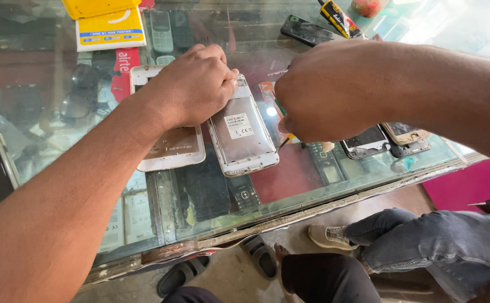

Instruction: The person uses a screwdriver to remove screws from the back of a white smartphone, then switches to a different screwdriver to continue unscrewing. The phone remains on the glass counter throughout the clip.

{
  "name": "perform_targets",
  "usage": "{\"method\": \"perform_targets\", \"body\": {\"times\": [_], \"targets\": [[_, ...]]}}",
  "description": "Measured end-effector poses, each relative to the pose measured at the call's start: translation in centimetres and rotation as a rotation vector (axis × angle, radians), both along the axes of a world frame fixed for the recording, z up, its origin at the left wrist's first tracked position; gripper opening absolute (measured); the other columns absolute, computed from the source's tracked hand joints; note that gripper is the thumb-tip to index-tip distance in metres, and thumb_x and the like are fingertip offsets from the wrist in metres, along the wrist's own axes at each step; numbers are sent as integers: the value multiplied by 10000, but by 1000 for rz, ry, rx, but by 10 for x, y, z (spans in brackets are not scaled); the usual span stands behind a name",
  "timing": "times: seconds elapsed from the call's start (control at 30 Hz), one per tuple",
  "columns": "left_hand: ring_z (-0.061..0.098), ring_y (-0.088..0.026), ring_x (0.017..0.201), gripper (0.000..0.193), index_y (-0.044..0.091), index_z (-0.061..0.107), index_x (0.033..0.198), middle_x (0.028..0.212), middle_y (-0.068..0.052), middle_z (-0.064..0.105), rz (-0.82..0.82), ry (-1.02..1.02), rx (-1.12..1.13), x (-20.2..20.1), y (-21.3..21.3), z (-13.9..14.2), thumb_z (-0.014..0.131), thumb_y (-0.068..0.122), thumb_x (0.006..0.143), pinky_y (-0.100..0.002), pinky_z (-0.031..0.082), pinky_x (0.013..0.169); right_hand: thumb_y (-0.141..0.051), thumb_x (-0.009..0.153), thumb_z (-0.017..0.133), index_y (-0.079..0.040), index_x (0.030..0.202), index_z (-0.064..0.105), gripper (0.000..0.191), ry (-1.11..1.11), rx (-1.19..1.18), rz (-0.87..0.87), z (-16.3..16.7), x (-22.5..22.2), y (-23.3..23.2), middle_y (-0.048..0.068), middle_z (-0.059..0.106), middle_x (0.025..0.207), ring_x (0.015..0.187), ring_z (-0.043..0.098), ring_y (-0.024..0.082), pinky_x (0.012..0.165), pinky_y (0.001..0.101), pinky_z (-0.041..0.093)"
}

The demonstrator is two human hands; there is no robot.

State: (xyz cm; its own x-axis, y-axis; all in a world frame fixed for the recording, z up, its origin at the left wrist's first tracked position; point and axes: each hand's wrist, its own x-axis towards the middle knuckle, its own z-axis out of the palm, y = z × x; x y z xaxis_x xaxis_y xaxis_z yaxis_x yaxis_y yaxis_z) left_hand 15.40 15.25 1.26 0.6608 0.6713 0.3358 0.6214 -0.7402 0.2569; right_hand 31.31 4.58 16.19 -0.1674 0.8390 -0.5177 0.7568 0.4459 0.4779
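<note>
The glass display counter (334, 185) is the biggest thing here, a case with a clear top and a worn metal front edge. Inside it, under the glass, lie old keypad phones, flat dark phone parts and printed cards, spread loosely across the shelf.

On the glass top, the left hand (192, 84) is curled into a loose fist, its fingertips pressing down on the upper end of an opened phone (242, 134). That phone lies back-up near the counter's middle, its silver inner plate with a white sticker showing, tilted slightly from the counter edge. Just beside it on the left, partly under the left wrist, rests a white back cover (169, 151).

The right hand (329, 90) is closed around a thin tool (283, 143), whose dark tip pokes out below the fist, just off the opened phone's right edge; how the fingers grip it is hidden.

Further right sit two smaller phone bodies (368, 143). A yellow box (107, 22) stands at the far edge. Below the counter, another person's jeans-clad legs (424, 235) show.
</note>
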Motion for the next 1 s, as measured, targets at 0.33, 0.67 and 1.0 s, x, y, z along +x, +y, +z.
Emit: {"method": "perform_targets", "body": {"times": [0.33, 0.67, 1.0], "targets": [[602, -346, 1097, 384, 24, 759, 1112, 1126, -157, 666, -9, 17, 11, -1, 0, 0, 459, 253, 1048, -441, 475, 999, -233, 880, 690, -128, 735, 697, 179, -237, 7, 593, -2, -2, -21, 42, 685, 789, 750, 720, 265, 577, 432, 555], [614, -321, 1139, 377, -5, 761, 1053, 1099, -130, 704, -106, 96, 119, -1, 9, -9, 453, 212, 1068, -425, 471, 1054, -163, 657, 724, -105, 655, 717, 58, 309, 170, 891, -10, 19, -14, 46, 710, 821, 881, 707, 256, 627, 383, 551], [599, -344, 1069, 383, 0, 762, 1031, 1109, -164, 678, -18, 17, 7, 2, 9, -8, 463, 239, 1041, -447, 469, 973, -216, 896, 606, -108, 869, 740, 175, -148, -24, 117, -2, -4, -17, 105, 746, 847, 794, 733, 290, 707, 483, 559]]}}
